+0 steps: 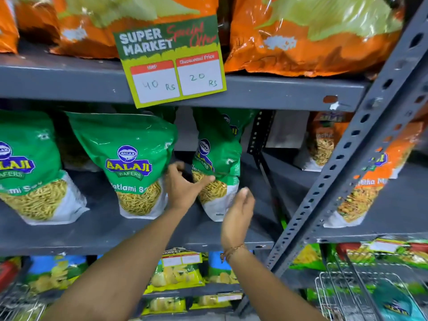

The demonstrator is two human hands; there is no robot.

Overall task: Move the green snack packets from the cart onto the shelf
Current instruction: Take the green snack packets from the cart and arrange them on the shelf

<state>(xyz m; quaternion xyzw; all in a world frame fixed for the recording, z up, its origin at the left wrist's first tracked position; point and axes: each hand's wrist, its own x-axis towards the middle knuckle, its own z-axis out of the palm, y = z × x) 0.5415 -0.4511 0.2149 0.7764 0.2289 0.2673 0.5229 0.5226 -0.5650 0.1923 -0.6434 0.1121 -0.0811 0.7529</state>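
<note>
Three green snack packets stand on the grey middle shelf [139, 230]: one at the far left [27, 167], one in the middle [129, 158] and a narrower one turned sideways at the right [217, 163]. My left hand [183, 186] reaches between the middle and right packets, fingers spread, thumb touching the right packet's front. My right hand [238, 212] is open just to the right of that packet's lower edge, palm facing it. Neither hand grips anything. The wire cart [352, 293] shows at the lower right with a teal packet [398, 304] in it.
Orange packets [312, 35] fill the shelf above, where a price card [171, 63] hangs over the edge. A slotted grey upright [347, 158] slants down the right side, with orange packets [370, 181] behind it. Yellow and blue packets [176, 272] sit on the shelf below.
</note>
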